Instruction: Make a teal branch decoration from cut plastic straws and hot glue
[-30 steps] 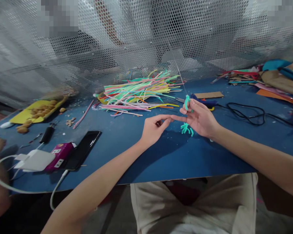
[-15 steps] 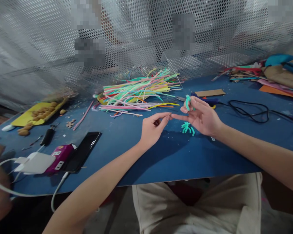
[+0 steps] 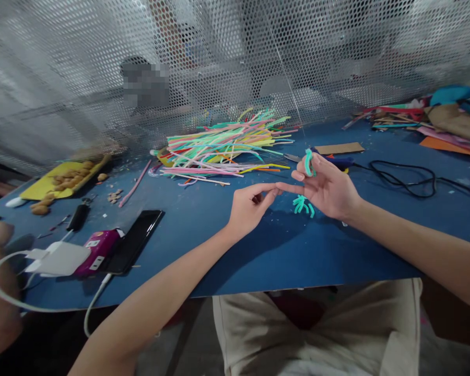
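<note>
My right hand (image 3: pixel 331 188) holds a short bent teal pipe cleaner piece (image 3: pixel 309 163) between the thumb and curled fingers, while its index finger points out to the left. Thumb and forefinger of my left hand (image 3: pixel 250 210) are pinched together at the tip of that right index finger. Whether anything small sits in the pinch is hidden. Just below my right hand, a small splayed bunch of teal pipe cleaner pieces (image 3: pixel 303 206) lies on the blue table (image 3: pixel 297 256). Behind both hands spreads a pile of pastel pipe cleaners (image 3: pixel 227 143).
A blue-handled tool (image 3: pixel 339 161) with a black cord (image 3: pixel 401 180) lies beyond my right hand, beside a cardboard strip (image 3: pixel 339 148). Left are a phone (image 3: pixel 135 243), a purple power block (image 3: pixel 97 253), a white charger (image 3: pixel 65 258) and a yellow tray (image 3: pixel 43 183). Another person's arm (image 3: pixel 0 292) rests far left.
The view has shifted slightly, so the table things sit a little further right. Both hands keep nearly the same pose, and the teal piece stays in my right hand.
</note>
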A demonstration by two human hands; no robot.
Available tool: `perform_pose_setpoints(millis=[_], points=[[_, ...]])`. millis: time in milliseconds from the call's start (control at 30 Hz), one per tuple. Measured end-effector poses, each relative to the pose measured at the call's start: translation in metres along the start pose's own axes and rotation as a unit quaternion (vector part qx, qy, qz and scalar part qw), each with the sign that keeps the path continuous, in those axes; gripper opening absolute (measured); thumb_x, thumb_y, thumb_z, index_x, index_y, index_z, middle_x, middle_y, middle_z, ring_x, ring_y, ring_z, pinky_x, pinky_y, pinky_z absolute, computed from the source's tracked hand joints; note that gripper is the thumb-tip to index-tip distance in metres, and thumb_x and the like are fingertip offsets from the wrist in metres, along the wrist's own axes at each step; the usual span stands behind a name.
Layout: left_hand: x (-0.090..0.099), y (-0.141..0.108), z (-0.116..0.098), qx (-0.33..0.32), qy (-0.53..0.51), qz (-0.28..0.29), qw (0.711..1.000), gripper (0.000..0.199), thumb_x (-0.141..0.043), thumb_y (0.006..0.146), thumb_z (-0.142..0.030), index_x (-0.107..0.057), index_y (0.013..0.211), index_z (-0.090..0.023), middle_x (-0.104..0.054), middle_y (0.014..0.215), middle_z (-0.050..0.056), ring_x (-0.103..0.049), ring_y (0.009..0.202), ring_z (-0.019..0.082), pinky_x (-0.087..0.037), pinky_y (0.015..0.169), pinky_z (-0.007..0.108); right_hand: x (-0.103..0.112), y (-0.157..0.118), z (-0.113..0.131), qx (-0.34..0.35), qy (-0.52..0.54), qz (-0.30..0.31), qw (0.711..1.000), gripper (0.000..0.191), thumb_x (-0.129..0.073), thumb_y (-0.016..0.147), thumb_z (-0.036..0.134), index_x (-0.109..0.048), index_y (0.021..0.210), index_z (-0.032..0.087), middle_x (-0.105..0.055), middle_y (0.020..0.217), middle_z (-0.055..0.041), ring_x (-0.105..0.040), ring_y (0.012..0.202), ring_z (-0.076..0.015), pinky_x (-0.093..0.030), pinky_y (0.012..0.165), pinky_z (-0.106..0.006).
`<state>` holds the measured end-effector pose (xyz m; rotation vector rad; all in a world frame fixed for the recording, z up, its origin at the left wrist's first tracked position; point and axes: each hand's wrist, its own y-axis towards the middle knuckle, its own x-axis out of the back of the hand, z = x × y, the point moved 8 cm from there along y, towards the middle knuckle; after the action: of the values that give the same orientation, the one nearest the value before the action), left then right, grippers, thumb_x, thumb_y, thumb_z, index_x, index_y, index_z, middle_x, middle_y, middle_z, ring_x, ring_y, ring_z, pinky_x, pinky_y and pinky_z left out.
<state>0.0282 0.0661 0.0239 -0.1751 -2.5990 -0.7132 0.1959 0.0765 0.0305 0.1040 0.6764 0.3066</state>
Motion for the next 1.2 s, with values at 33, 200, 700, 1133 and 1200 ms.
perform_pose_setpoints(millis=[33, 200, 700, 1133, 1200], points=[[-0.001, 0.0, -0.001, -0.001, 0.0, 0.008, 1.0, 0.029, -0.064, 0.096, -0.043, -0.082, 0.104, -0.021, -0.08, 0.087, 0.004, -0.048, 0.052, 0.009, -0.041, 0.054, 0.024, 0.0, 0.0, 0.001, 0.001, 0.001, 0.001, 1.0, 0.034, -0.074, 0.089, 0.036, -0.047, 0.074, 0.022, -0.05, 0.078, 0.0043, -0.054, 0.075, -0.0126, -0.055, 0.106, -0.057], [0.0, -0.001, -0.005, -0.005, -0.004, 0.003, 1.0, 0.028, -0.064, 0.096, -0.043, -0.081, 0.106, -0.022, -0.081, 0.09, 0.004, -0.047, 0.052, 0.009, -0.041, 0.054, 0.024, 0.012, 0.009, 0.01, 0.032, -0.038, -0.015, 0.999, 0.031, -0.076, 0.088, 0.04, -0.054, 0.076, 0.023, -0.048, 0.076, 0.0045, -0.053, 0.073, -0.0121, -0.061, 0.096, -0.048], [0.006, 0.01, 0.012, -0.002, -0.02, 0.035, 0.999, 0.048, -0.05, 0.104, -0.048, -0.06, 0.144, -0.023, -0.08, 0.095, 0.005, -0.055, 0.053, 0.009, -0.047, 0.055, 0.022, 0.026, 0.022, 0.023, 0.178, -0.611, 0.043, 0.77, 0.025, -0.064, 0.095, 0.042, -0.073, 0.085, 0.021, -0.075, 0.088, -0.0052, -0.065, 0.081, -0.0205, -0.047, 0.074, -0.035], [0.004, 0.009, 0.015, 0.062, -0.059, 0.01, 0.996, 0.046, -0.058, 0.099, -0.052, -0.074, 0.125, -0.017, -0.081, 0.102, 0.008, -0.058, 0.052, 0.008, -0.05, 0.055, 0.022, 0.011, 0.012, 0.03, 0.258, -0.628, 0.052, 0.732, 0.021, -0.064, 0.097, 0.038, -0.074, 0.092, 0.021, -0.071, 0.084, -0.0045, -0.062, 0.071, -0.0174, -0.049, 0.068, -0.034], [-0.001, 0.007, 0.015, 0.08, -0.089, 0.037, 0.992, 0.047, -0.059, 0.098, -0.052, -0.074, 0.124, -0.016, -0.081, 0.102, 0.009, -0.059, 0.052, 0.008, -0.049, 0.053, 0.022, 0.002, 0.006, 0.032, 0.306, -0.631, 0.083, 0.708, 0.014, -0.067, 0.095, 0.034, -0.074, 0.096, 0.022, -0.071, 0.086, -0.0046, -0.063, 0.075, -0.0184, -0.051, 0.072, -0.035]])
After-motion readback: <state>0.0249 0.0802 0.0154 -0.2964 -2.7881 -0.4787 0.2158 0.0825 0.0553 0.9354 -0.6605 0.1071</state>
